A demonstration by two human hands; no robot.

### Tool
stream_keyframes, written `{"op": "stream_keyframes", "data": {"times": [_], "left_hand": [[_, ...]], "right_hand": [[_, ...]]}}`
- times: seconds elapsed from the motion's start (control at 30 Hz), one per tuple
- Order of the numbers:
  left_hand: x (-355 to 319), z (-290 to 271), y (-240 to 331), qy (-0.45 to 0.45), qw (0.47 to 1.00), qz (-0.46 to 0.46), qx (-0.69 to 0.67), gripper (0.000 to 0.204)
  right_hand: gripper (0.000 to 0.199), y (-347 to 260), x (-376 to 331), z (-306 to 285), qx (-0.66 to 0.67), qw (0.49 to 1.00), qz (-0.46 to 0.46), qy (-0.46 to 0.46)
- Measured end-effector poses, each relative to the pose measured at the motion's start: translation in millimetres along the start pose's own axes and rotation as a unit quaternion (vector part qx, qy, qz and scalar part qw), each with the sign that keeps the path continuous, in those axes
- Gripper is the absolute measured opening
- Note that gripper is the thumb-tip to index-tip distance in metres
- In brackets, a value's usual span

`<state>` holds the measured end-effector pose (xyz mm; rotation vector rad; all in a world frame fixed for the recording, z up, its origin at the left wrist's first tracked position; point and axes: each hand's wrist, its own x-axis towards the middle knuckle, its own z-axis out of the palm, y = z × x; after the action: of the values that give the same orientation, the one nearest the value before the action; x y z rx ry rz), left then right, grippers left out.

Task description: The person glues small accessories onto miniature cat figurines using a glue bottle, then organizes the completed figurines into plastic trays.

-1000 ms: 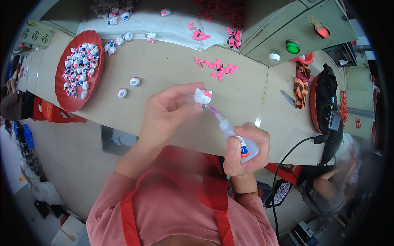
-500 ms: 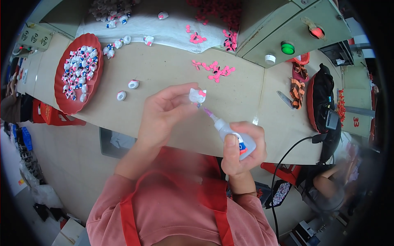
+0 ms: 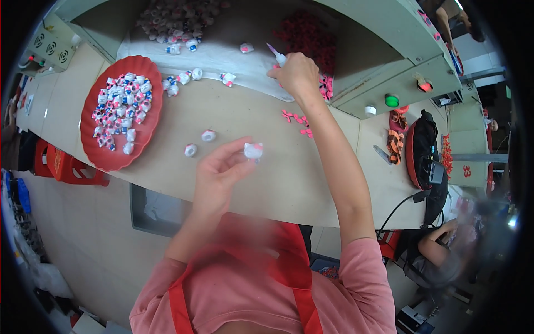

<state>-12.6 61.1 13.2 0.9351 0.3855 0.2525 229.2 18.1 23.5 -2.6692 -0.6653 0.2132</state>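
Note:
Held up above the table, my left hand (image 3: 218,173) pinches a small white cat-head figurine (image 3: 253,150) with a pink bow between thumb and fingertips. My right arm stretches forward to the far side. There my right hand (image 3: 300,75) is closed round a squeeze bottle (image 3: 281,58) with a thin purple nozzle pointing up and left; most of the bottle is hidden in the hand. Beneath it lies white cloth (image 3: 247,71). Two white cat pieces (image 3: 208,136) lie beside my left hand. Small pink parts (image 3: 295,118) are scattered on the table, partly behind my right forearm.
A red scalloped tray (image 3: 89,142) full of cat figurines stands at the left. More figurines (image 3: 175,22) and a pile of pink parts (image 3: 303,36) lie inside the green cabinet (image 3: 350,108). A black bag (image 3: 424,142), scissors-like blade (image 3: 381,155) and cable sit at the right.
My right hand has carried the bottle away from the figurine, forward to the cabinet opening. My left hand keeps the figurine, slightly lower in the picture. The view has shifted.

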Motion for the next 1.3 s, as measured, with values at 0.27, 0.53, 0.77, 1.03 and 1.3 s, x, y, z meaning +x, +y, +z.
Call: {"op": "stream_keyframes", "data": {"times": [0.27, 0.53, 0.77, 1.03, 1.3], "left_hand": [[6, -9, 4, 0.046, 0.998, 0.017, -0.032, 0.041], [8, 22, -11, 0.009, 0.997, 0.0, 0.075, 0.04], [2, 51, -28, 0.001, 0.985, 0.08, 0.153, 0.034], [2, 54, -31, -0.011, 0.983, 0.082, 0.164, 0.034], [3, 44, -29, -0.006, 0.985, 0.092, 0.145, 0.033]], "right_hand": [[0.025, 32, -76, -2, 0.069, 0.987, -0.096, 0.11], [0.022, 61, -160, -18, 0.63, 0.767, 0.085, -0.091], [0.022, 44, -193, -35, 0.645, 0.759, 0.057, -0.07], [0.023, 46, -198, -40, 0.631, 0.771, 0.056, -0.067], [0.012, 31, -196, -35, 0.591, 0.802, 0.067, -0.046]]}}
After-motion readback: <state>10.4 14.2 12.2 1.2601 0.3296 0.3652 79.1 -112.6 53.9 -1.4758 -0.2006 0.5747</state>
